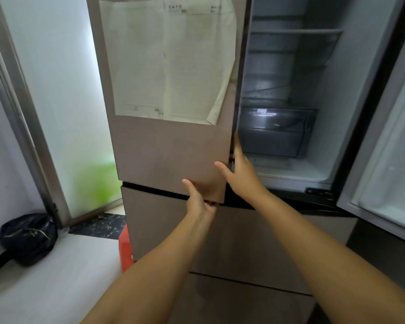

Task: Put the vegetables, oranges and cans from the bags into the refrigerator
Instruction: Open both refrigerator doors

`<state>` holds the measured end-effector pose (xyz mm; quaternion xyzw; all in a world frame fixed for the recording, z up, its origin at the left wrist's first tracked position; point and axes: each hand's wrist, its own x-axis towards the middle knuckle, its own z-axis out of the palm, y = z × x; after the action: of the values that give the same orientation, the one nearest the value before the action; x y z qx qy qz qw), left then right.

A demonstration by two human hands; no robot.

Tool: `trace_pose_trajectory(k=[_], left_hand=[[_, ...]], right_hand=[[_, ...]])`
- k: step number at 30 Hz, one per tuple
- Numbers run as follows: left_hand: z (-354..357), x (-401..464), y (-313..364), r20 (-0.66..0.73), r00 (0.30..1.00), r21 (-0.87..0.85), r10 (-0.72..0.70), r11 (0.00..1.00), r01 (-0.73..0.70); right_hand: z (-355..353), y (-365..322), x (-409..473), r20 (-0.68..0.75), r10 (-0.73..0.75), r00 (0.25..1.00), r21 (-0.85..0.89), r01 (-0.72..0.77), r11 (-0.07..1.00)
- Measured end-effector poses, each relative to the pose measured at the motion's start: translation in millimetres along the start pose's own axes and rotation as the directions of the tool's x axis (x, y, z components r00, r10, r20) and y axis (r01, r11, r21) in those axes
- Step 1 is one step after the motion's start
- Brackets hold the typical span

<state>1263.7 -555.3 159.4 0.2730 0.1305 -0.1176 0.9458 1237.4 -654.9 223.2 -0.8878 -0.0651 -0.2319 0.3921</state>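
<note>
Refrigerator [171, 146] directly ahead, filling centre frame; right door swung wide, left door [173, 150] nearly shut. Left hand [198, 202] grips that door's bottom corner, thumb on the face, fingers curled under the edge. Right hand [240, 169] hooks fingers behind its inner edge, thumb out front. Risk: fingers pinched if the door swings back; taped papers [168, 61] may snag. Interior: pale shelves, grey drawer [276, 134], no food visible. Black bag [27, 237] on the floor, far left.
</note>
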Motion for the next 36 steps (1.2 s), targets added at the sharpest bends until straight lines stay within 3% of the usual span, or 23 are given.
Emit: trace_pose_trajectory(k=[4,8,12,14,16,18,19,20,21,23,25,29,32,36], left_hand=[[-32,-24,13,-0.077,0.995,0.111,0.068,0.992,-0.06],[-72,-64,50,-0.127,0.986,0.162,0.109,0.983,-0.088],[-90,-110,88,-0.296,0.91,0.41,0.292,0.899,-0.155],[-96,-124,111,-0.346,0.799,0.498,0.492,0.818,-0.288],[-93,-140,133,-0.308,0.556,0.685,0.772,0.586,-0.433],[-71,-170,139,-0.015,0.268,0.808,0.963,0.17,-0.564],[-57,-184,138,0.178,0.153,0.81,0.972,-0.056,-0.584],[-42,-194,137,0.351,0.079,0.787,0.933,-0.248,-0.564],[-28,-201,136,0.485,0.06,0.761,0.873,-0.386,-0.521],[-16,-195,145,0.588,0.133,0.758,0.798,-0.486,-0.436],[-15,-186,163,0.563,0.184,0.801,0.806,-0.477,-0.361],[-38,-173,209,0.552,0.106,0.812,0.827,-0.504,-0.295],[-62,-162,250,0.569,0.102,0.79,0.816,-0.508,-0.344],[-92,-143,299,0.577,0.114,0.742,0.809,-0.461,-0.487]], right_hand=[[4,-30,-43,-0.015,-0.066,0.998,-0.199,0.061,0.978],[27,-53,-86,-0.096,-0.297,0.95,-0.311,0.255,0.916],[37,-61,-111,-0.05,-0.484,0.874,-0.174,0.47,0.866],[37,-72,-117,-0.034,-0.542,0.84,-0.059,0.54,0.84],[37,-87,-113,-0.11,-0.563,0.819,-0.001,0.567,0.824],[39,-104,-103,-0.145,-0.451,0.881,0.12,0.468,0.876],[42,-112,-95,-0.112,-0.38,0.918,0.177,0.394,0.902],[47,-116,-87,-0.054,-0.339,0.939,0.181,0.343,0.922],[53,-119,-79,0.017,-0.332,0.943,0.113,0.328,0.938],[67,-126,-68,0.113,-0.399,0.91,-0.072,0.409,0.91],[78,-137,-63,0.171,-0.46,0.871,-0.136,0.483,0.865],[98,-161,-55,0.26,-0.585,0.768,-0.182,0.634,0.752],[116,-183,-46,0.321,-0.633,0.705,-0.192,0.703,0.685],[158,-218,-41,0.309,-0.638,0.706,-0.179,0.702,0.69]])
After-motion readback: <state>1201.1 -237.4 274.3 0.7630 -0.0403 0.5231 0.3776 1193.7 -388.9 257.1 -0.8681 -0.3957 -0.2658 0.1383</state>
